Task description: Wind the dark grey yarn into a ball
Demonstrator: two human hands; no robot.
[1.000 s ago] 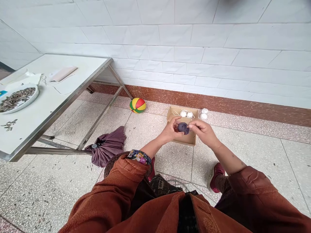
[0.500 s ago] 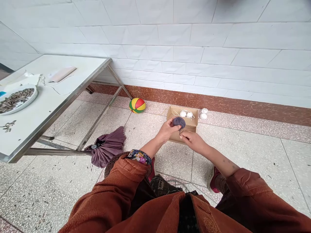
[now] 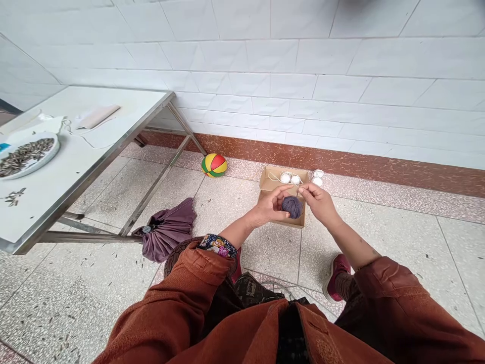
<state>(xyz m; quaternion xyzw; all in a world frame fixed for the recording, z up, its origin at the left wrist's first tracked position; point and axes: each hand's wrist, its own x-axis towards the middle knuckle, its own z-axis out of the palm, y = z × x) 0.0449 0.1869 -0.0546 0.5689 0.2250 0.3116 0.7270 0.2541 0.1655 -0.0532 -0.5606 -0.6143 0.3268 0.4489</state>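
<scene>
Since the purple yarn ball (image 3: 292, 208) is up in the left hand (image 3: 270, 206) over the open cardboard box (image 3: 267, 185), I'd let that hand do the steadying: its fingers are curled round the ball, thumb underneath, and I'd keep the grip loose enough to turn it a bit so the strand doesn't pile up in one spot. The right hand (image 3: 317, 201) has its fingers pinched together just above the ball, on what looks like the loose strand (image 3: 297, 192). Light, even tension there, imo, cos yanking would probably squash the ball. Mind the white yarn balls (image 3: 285, 177) in the far part of the box too, their ends could snag. As for the room, it's a speckled floor (image 3: 265, 253) with dark bits scattered about, up against a white tiled wall (image 3: 242, 55). Two more white balls (image 3: 318, 173) sit just beside the box, a striped toy ball (image 3: 214, 165) is by the table leg (image 3: 195, 139), and the white tabletop (image 3: 83, 156) on the left holds a plate of seeds (image 3: 28, 154).
</scene>
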